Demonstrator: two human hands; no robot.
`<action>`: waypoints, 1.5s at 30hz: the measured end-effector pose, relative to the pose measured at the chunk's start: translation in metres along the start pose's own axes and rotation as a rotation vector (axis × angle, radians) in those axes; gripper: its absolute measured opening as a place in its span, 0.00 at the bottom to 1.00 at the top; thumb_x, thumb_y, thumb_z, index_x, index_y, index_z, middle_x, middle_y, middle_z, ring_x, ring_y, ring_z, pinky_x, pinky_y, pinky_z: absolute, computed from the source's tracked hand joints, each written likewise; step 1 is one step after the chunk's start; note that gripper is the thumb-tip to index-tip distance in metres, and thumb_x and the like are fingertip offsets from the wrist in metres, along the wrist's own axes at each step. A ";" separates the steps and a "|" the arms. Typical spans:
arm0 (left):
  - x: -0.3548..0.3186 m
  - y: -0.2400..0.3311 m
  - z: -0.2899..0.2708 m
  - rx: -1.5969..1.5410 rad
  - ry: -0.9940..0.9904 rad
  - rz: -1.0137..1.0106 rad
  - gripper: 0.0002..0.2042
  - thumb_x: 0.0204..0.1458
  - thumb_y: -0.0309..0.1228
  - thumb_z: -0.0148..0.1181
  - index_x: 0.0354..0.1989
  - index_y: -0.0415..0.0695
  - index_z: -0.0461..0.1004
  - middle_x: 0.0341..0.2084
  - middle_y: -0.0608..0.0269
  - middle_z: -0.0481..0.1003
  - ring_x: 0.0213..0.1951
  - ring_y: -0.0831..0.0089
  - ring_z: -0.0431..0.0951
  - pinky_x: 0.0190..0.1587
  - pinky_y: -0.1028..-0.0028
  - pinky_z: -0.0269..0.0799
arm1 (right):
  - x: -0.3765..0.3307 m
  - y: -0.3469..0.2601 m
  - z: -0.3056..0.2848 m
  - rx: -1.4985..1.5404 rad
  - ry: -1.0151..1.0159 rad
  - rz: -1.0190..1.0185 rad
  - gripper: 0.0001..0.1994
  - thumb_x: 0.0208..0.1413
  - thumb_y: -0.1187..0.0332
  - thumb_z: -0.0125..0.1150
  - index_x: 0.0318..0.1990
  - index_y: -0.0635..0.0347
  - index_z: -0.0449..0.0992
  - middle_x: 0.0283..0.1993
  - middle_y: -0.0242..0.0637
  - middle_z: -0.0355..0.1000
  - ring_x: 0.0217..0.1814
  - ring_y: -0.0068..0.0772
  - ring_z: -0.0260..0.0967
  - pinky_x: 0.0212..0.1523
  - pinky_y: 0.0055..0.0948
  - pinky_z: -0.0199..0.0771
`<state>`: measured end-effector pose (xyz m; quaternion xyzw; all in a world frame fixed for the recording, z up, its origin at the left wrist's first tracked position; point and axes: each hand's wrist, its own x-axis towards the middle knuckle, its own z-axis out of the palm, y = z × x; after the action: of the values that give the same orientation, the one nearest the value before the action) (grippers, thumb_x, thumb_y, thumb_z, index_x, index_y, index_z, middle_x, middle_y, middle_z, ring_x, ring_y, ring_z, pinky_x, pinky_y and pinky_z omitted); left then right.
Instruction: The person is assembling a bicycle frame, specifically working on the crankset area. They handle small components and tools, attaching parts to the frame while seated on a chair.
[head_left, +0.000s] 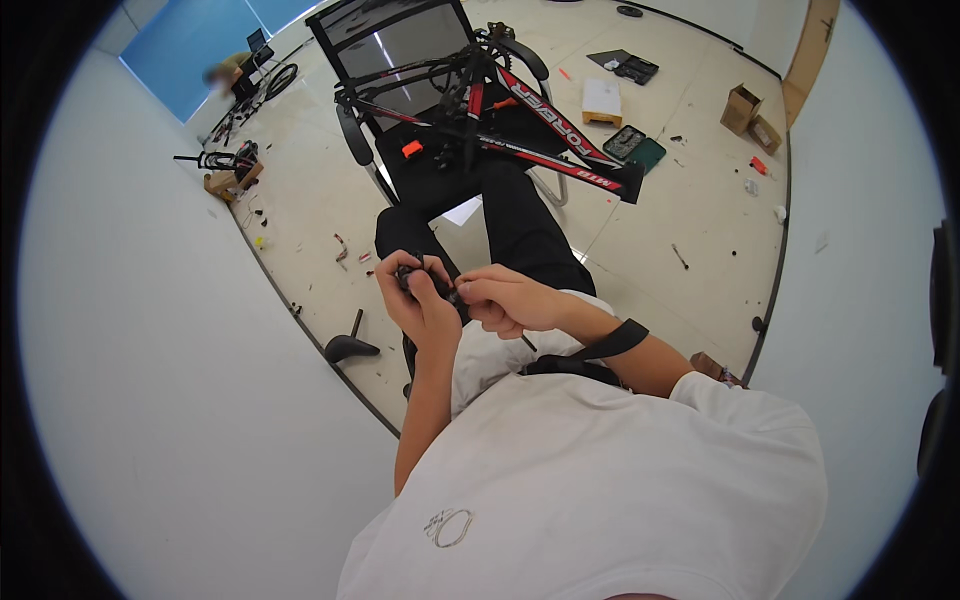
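Head cam: left hand [428, 308] has its fingers wrapped around a small black part [405, 279], right over the lap. Right hand [515, 298] is closed on a thin dark rod [529, 344], tip poking out below, fingertips bunched by the part. Red-and-black bike frame [552, 122] lies on the black chair [422, 188] out front.

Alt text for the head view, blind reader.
A left hand holds a small black part while the right hand, close against it, grips what looks like a thin dark rod. Beyond, a red-and-black bicycle frame rests on a black chair; a saddle and tool case lie on the floor.
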<state>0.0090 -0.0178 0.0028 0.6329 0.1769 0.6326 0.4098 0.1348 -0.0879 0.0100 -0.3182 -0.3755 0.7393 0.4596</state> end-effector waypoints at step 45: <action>0.004 -0.042 -0.026 -0.049 -0.562 -0.417 0.27 0.39 0.13 0.52 0.49 0.46 0.53 0.34 0.61 0.64 0.36 0.76 0.68 0.38 0.77 0.71 | 0.012 0.014 -0.053 0.082 -0.117 0.255 0.17 0.60 0.55 0.33 0.21 0.49 0.56 0.11 0.33 0.57 0.25 0.47 0.77 0.22 0.40 0.81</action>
<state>-0.0026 0.0174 -0.0293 0.7225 0.1674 0.3402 0.5781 0.1673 -0.0669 -0.0309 -0.3007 -0.3274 0.8236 0.3521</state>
